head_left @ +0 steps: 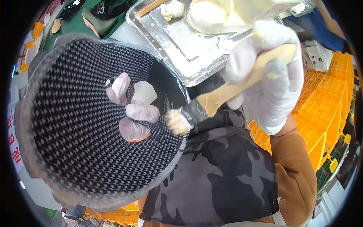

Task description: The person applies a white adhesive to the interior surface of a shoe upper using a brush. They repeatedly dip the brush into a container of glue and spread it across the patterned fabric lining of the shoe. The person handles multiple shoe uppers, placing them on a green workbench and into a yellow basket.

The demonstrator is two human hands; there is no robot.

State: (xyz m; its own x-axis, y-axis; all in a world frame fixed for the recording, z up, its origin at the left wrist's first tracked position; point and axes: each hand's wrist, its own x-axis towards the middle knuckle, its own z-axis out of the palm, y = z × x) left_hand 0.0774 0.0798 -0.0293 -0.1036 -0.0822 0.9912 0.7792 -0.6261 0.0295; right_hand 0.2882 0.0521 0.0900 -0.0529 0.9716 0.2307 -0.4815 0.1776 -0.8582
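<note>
My right hand (270, 75), in a white glove, is closed round the wooden handle of a flat brush (211, 100). Its black-banded head points down to the left, and cream paste coats the bristles. They are close to the right rim of a large rounded piece with black-and-white houndstooth lining (83, 125) and a fuzzy grey edge. From the middle of that lining show the covered fingers of my left hand (138, 113), bent and gripping the piece. An off-white patch (145, 92) lies beside those fingers; whether they hold it I cannot tell. The left palm is hidden.
Behind the brush stands a metal tray (177, 56) with a milky tub (211, 17), a pale lump (172, 10) and a wooden stick (151, 7). Dark shiny pieces (109, 9) lie on a green surface at the upper left. Orange crates (317, 109) are stacked at the right.
</note>
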